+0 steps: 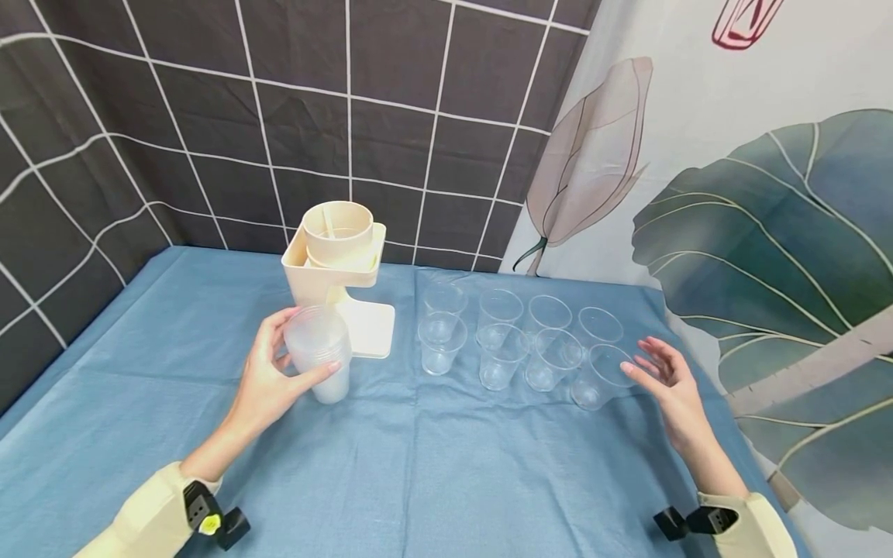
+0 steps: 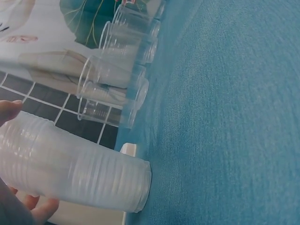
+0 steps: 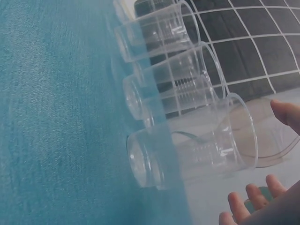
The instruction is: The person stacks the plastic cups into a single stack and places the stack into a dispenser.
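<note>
My left hand [image 1: 268, 372] grips a stack of nested clear plastic cups [image 1: 321, 341], thumb across the near side and fingers round the far side. In the left wrist view the stack [image 2: 75, 159] stands with its base right at the blue cloth. Two rows of single clear cups fill the middle and right of the table. Beside the front row's rightmost cup [image 1: 596, 380], my right hand [image 1: 673, 387] is spread, its thumb tip right at the rim. In the right wrist view that cup [image 3: 197, 145] sits between thumb and fingers, which do not close round it.
A cream holder [image 1: 331, 275] with a round container [image 1: 339, 232] on top and a flat base plate [image 1: 370, 329] stands behind the stack. Blue cloth [image 1: 418, 480] covers the table. A dark grid-patterned curtain [image 1: 391, 46] and a leaf-printed curtain [image 1: 698, 93] hang behind.
</note>
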`<state>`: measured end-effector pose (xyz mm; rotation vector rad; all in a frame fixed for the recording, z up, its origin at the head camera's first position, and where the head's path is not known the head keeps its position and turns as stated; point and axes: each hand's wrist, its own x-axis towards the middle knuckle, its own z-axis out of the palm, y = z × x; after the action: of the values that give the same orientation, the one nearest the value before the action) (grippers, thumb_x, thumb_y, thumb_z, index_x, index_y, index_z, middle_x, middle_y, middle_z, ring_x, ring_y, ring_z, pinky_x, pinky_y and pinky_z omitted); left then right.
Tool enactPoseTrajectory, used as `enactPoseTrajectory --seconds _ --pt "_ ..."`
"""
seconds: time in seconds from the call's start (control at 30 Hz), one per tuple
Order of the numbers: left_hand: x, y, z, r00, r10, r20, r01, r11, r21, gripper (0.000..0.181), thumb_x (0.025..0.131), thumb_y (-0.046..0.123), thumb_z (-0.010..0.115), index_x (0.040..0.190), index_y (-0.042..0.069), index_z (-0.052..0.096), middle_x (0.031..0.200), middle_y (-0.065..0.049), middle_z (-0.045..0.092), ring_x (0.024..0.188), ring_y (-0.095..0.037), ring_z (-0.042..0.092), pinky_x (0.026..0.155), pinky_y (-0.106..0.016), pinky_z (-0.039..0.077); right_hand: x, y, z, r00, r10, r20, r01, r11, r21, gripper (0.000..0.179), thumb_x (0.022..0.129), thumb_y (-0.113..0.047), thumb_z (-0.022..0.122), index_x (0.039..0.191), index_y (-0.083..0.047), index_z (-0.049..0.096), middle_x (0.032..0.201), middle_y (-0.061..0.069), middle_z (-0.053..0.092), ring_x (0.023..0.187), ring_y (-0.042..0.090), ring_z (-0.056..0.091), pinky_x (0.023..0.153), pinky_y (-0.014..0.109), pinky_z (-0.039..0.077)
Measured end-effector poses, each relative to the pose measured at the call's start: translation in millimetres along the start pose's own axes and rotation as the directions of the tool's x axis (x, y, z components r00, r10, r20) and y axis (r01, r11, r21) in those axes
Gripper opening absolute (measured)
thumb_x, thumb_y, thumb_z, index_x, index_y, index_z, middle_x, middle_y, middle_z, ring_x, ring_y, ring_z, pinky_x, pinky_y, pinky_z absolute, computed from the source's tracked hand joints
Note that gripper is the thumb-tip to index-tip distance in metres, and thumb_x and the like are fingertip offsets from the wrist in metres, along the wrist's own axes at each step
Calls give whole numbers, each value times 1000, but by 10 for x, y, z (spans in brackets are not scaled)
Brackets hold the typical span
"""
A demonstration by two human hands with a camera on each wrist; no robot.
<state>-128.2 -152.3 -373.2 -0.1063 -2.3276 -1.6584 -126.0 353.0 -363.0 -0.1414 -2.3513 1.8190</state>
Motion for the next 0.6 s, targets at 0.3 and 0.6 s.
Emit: enactPoseTrajectory --seconds 0.3,0.6 --pt "6 -3 -1 1000 6 20 -5 1000 -21 83 73 6 82 140 5 34 138 -9 44 119 5 40 105 -62 35 -21 74 -53 995 67 77 -60 994 -95 71 93 -16 63 150 -14 21 129 -21 41 111 -10 43 83 1 37" --pt "10 1 -8 999 -1 35 1 1000 -12 84 73 6 82 140 6 33 138 -10 45 120 3 41 106 -60 35 -20 122 -21 987 87 135 -54 972 -228 82 91 -17 66 153 -11 13 154 10 23 115 -12 38 90 3 36"
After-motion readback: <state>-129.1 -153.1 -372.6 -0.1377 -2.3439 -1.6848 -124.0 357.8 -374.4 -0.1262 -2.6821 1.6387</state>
